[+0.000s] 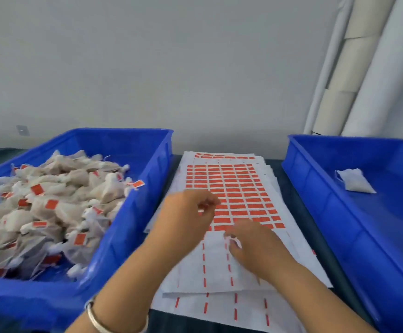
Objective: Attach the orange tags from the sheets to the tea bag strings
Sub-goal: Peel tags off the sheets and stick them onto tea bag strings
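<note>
A smooth metal bangle (94,318) circles the left wrist at the near edge. Both hands hover over the stack of thin white sheets (222,306). The right hand (255,246) presses curled fingers onto the top sheet's stripped lower part; the left hand (186,212) is loosely curled, and whether it pinches anything I cannot tell. Rows of small rectangular orange tags (239,188) fill the sheet beyond. The left blue plastic bin (128,227) holds heaped gauzy tea bags (51,205); the right bin (316,188) holds one tea bag (354,181). Dark table strips separate sheets and bins.
</note>
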